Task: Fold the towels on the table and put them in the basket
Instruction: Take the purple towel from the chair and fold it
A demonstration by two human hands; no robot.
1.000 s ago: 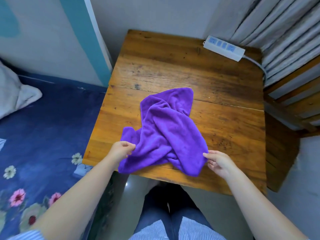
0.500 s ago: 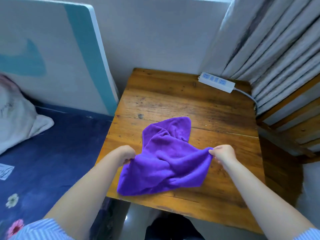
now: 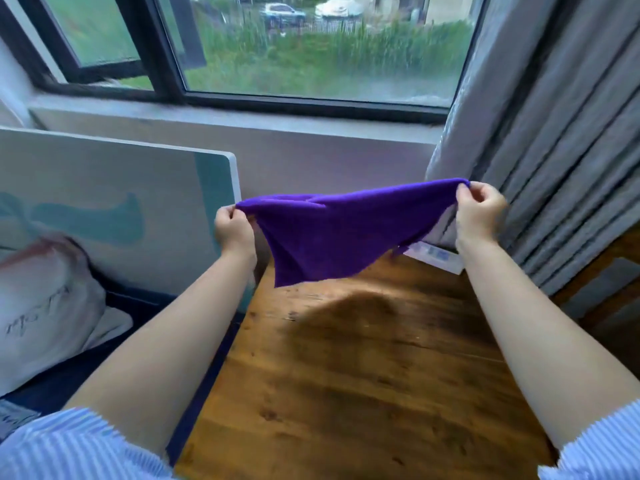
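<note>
The purple towel (image 3: pixel 341 230) hangs in the air above the wooden table (image 3: pixel 363 375), stretched wide at twelve o'clock. Left hand (image 3: pixel 232 231) pinches its nine o'clock corner, right hand (image 3: pixel 479 213) pinches the three o'clock corner. A white power strip (image 3: pixel 438 257) peeks beneath, grey curtain (image 3: pixel 554 140) at two o'clock.
</note>
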